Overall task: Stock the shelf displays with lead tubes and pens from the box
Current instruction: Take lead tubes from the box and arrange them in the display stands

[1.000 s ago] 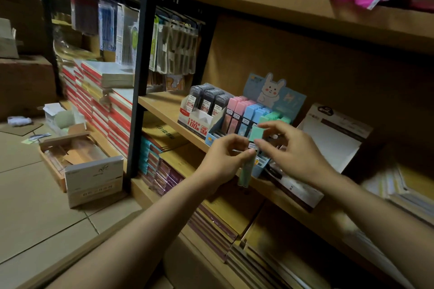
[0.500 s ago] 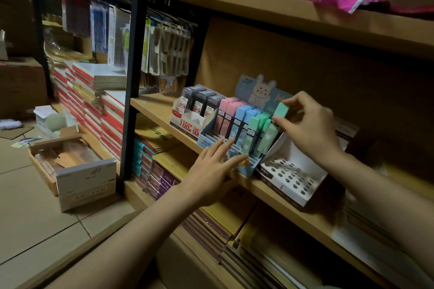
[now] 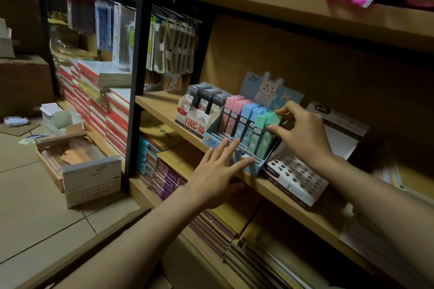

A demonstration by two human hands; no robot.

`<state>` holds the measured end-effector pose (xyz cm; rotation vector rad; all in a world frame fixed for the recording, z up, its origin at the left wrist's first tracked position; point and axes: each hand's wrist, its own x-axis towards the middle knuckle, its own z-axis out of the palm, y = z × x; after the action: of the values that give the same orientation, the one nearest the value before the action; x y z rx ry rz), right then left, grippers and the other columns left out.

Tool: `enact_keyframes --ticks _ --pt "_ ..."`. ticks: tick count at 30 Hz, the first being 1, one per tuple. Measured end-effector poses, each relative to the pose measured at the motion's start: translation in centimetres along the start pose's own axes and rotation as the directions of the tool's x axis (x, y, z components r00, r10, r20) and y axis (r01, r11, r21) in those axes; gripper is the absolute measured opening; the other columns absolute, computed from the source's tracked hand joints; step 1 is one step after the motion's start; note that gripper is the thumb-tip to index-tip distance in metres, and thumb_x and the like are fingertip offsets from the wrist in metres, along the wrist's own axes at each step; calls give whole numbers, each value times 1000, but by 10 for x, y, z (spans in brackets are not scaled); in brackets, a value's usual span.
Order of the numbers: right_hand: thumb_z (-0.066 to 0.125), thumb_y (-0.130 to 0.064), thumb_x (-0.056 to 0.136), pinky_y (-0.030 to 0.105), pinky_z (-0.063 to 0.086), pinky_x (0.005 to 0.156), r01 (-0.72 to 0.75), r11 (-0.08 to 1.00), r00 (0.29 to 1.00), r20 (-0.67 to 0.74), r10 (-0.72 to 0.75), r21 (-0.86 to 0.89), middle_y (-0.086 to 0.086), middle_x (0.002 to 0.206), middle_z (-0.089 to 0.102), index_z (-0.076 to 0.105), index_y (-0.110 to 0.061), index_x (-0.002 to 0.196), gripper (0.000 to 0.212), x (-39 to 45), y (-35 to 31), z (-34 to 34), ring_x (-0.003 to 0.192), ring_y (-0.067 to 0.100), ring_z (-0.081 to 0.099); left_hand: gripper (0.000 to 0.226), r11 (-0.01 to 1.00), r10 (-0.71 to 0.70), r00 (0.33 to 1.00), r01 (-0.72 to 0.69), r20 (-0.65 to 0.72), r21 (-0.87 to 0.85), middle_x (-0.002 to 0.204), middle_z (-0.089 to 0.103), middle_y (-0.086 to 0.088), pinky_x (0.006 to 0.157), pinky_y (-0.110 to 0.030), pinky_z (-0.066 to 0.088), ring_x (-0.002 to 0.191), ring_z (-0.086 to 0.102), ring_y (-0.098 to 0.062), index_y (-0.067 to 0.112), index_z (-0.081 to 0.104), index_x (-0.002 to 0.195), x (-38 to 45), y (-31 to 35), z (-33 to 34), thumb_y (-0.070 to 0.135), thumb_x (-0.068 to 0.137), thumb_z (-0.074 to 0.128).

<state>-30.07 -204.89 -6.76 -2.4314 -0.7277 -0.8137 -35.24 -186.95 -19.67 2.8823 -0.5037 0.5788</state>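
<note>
Reaching from four o'clock, my right hand [image 3: 297, 132] pinched the top of a green lead tube [image 3: 266, 135] between thumb and curled fingers, the tube standing tilted in the rightmost slot of the blue rabbit display [image 3: 245, 162] on the wooden shelf [image 3: 162, 105]. My left hand [image 3: 215, 171] came in from seven o'clock with fingers straight and spread, fingertips touching the display's front edge, gripping nothing. Pink and blue tubes filled the slots at nine o'clock of the green one. At three o'clock of the display sat a white holed tray [image 3: 293, 178]. At ten o'clock stood a black lead tube display [image 3: 199, 110].
</note>
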Motion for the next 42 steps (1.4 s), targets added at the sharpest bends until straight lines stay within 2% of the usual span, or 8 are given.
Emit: enact_keyframes --ticks 6,11,16,20,23,36,40,42 --pt "83 -18 76 11 43 56 -16 998 998 61 20 -55 4 96 69 62 -17 96 29 -3 3 5 80 13 64 69 1000 -4 1000 4 10 -8 160 -23 -2 118 -48 -3 145 -24 -25 48 2 150 -1 0 -2 52 96 45" --pt "82 -30 75 31 56 70 -15 992 1000 4 15 -124 2 102 63 70 -13 103 35 -10 6 8 89 17 61 69 1000 3 1000 -3 7 -6 160 -23 -2 119 -48 -1 145 -25 -25 48 2 150 -1 -1 -1 50 96 46" --pt "74 -44 81 20 41 65 -34 988 999 -23 31 -153 -3 107 50 64 -20 123 49 -11 13 -2 93 12 52 71 1000 -3 1000 3 10 -9 159 -26 -1 120 -49 -1 144 -27 -25 48 0 150 -2 -1 1 48 96 47" --pt "61 -37 93 38 42 104 53 978 990 137 -25 -203 0 143 47 43 -17 145 59 -18 12 -2 131 17 44 72 1000 -12 1000 12 16 -6 158 -27 -2 120 -49 -2 144 -27 -26 47 -1 150 -3 2 0 48 96 47" --pt "54 -42 96 45 32 115 50 964 971 239 14 -260 -1 155 36 31 -19 151 64 -29 8 5 142 16 33 73 1000 -19 1000 19 22 1 158 -29 -2 121 -49 -1 144 -27 -26 47 -3 150 -3 3 0 48 97 46" --pt "55 -45 95 43 32 115 -44 982 959 267 93 -184 2 160 24 9 -19 156 81 -26 0 -1 144 21 29 77 1000 1 998 -3 64 27 156 -32 -2 120 -48 -1 144 -26 -26 47 -10 149 -7 0 -5 47 97 46" --pt "57 -30 96 13 39 96 90 996 989 125 -85 -28 2 145 42 36 -18 145 55 -37 -18 -5 126 13 44 71 998 32 998 -35 -61 -50 161 -19 0 118 -39 0 147 -15 -20 44 5 152 -25 -3 -6 41 96 50" --pt "56 -30 96 13 45 83 181 978 975 114 -192 99 -1 129 51 49 -20 132 38 -56 -38 5 113 8 50 61 997 13 997 -19 -82 -69 163 6 -4 119 -40 15 149 7 -22 34 27 149 -47 -8 -5 37 94 53"
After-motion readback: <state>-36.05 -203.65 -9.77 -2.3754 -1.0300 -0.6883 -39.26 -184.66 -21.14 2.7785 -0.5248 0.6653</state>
